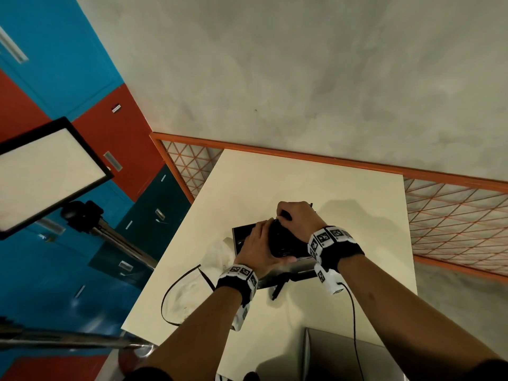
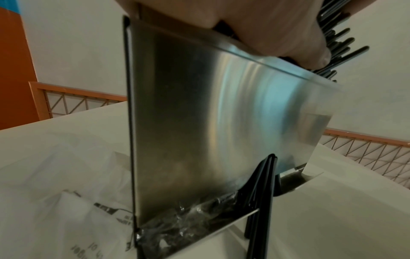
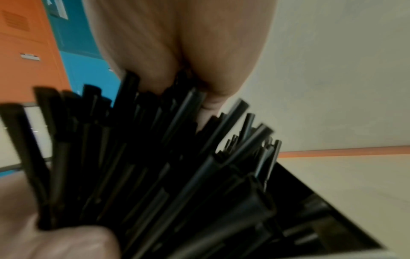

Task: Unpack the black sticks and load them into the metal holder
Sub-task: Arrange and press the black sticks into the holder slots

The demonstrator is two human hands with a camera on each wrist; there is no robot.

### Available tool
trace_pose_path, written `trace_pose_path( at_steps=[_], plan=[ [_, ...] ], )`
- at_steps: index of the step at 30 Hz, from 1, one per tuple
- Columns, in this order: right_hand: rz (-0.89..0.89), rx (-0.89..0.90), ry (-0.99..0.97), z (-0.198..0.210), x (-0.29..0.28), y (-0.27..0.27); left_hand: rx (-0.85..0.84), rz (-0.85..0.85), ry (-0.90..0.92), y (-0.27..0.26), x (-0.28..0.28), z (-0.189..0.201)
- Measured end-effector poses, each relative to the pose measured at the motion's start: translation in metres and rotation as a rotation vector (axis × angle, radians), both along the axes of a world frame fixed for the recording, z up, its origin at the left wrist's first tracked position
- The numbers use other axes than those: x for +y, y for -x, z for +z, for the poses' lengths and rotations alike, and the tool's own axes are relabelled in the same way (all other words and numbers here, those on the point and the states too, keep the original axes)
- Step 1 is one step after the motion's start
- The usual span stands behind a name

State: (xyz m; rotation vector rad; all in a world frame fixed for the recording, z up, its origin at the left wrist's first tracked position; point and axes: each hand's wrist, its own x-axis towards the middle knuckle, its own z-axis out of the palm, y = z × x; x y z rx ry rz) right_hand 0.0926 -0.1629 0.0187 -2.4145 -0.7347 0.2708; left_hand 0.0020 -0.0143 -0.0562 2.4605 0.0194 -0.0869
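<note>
The metal holder [image 1: 239,237] stands on the cream table [image 1: 357,204]; its brushed steel side [image 2: 210,122] fills the left wrist view. A thick bundle of black sticks [image 1: 283,242] pokes out of its open top [image 3: 155,166]. My left hand [image 1: 258,248] clasps the bundle at the holder's rim, fingers [image 2: 277,31] over the edge and thumb on the near side. My right hand [image 1: 295,217] curls over the stick tips from the far side, pinching them. A few loose black sticks [image 1: 277,288] lie against the holder's base [image 2: 261,192].
A crumpled white plastic bag [image 1: 217,254] lies left of the holder, with clear wrap [image 2: 188,220] at its foot. A black cable [image 1: 170,295] loops over the table's left part. A grey box [image 1: 343,356] sits near me. Orange mesh railing [image 1: 453,215] borders the table.
</note>
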Motion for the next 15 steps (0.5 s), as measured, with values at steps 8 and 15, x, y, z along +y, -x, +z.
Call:
trace_pose_path(
  at_steps=[8,15],
  plan=[
    [-0.122,0.129,-0.217,-0.006,-0.019,0.009,-0.034,-0.036,-0.016,-0.001,0.002,-0.002],
    [-0.118,0.075,-0.177,-0.007,-0.022,0.018,-0.082,-0.051,-0.107,-0.001,0.001,-0.005]
  ],
)
